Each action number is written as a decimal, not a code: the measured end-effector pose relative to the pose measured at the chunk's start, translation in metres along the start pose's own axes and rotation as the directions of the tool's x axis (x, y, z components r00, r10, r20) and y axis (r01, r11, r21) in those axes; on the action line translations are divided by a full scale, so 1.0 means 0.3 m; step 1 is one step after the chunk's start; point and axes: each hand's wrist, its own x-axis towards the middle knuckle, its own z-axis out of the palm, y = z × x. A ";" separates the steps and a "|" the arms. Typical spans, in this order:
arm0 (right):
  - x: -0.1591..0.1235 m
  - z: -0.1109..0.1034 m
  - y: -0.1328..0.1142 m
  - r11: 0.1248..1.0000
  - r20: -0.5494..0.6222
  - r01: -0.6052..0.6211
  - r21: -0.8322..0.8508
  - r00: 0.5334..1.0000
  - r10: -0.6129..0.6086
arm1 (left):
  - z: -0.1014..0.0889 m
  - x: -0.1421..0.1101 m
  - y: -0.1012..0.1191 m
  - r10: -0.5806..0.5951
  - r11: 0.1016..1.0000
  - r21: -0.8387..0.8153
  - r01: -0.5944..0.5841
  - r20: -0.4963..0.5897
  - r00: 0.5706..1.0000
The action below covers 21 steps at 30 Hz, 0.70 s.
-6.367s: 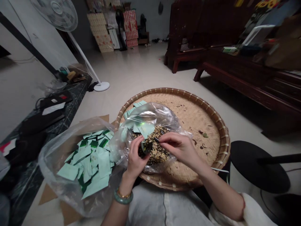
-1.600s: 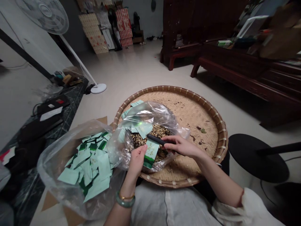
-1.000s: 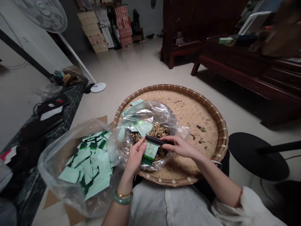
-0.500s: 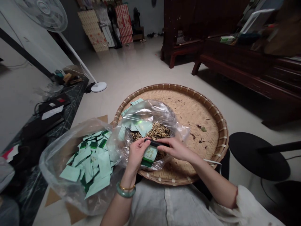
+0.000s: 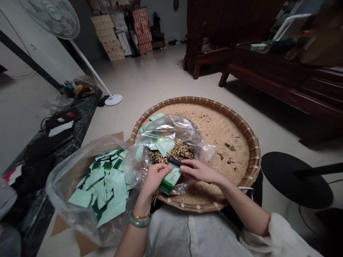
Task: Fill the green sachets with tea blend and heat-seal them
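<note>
Our left hand (image 5: 157, 177) pinches a pale green paper packet (image 5: 169, 180), its matte face flecked with gold print and its lower end banded in dark green, and holds it tilted over a grainy brown-and-tan mix (image 5: 179, 151). Our right hand (image 5: 200, 171) is curled nearly closed, its fingers gripping a slim black rod (image 5: 178, 163) that lies just above the packet's top edge. The mix sits in a crinkled clear plastic bag (image 5: 171, 130), which rests on a round woven bamboo tray (image 5: 235, 171) with a bound rim and dark leaf scraps (image 5: 232, 147) scattered across its weave. More pale green packets (image 5: 102, 182) lie heaped in a second clear plastic bag (image 5: 61, 189) beside the tray, over flattened cardboard (image 5: 84, 242) on the floor. A jade bangle (image 5: 139, 222) and a thin gold bracelet (image 5: 141, 216) circle our left wrist.
</note>
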 end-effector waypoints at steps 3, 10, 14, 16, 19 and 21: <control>0.002 0.009 0.013 0.994 -0.052 0.024 -0.105 0.998 -0.030 | 0.013 -0.006 0.002 0.001 1.000 -0.001 -0.001 -0.014 1.000; -0.008 -0.008 0.034 0.994 -0.112 0.013 -0.109 0.993 -0.026 | -0.020 -0.001 0.011 0.039 0.997 -0.061 -0.049 -0.152 0.988; 0.000 -0.038 0.058 0.973 -0.238 0.007 -0.231 0.969 -0.063 | -0.053 0.003 0.015 0.050 0.989 -0.122 -0.080 -0.234 0.971; 0.016 -0.045 0.078 0.918 -0.316 -0.061 -0.392 0.946 -0.073 | -0.050 0.000 0.011 0.035 0.986 -0.155 -0.069 -0.211 0.977; 0.040 -0.045 0.102 0.798 -0.416 -0.196 -0.570 0.906 -0.074 | -0.030 -0.006 0.001 0.019 0.978 -0.203 -0.054 -0.170 0.985; 0.048 -0.038 0.099 0.749 -0.454 -0.221 -0.625 0.883 -0.118 | -0.016 -0.010 -0.003 -0.001 0.973 -0.228 -0.031 -0.141 0.990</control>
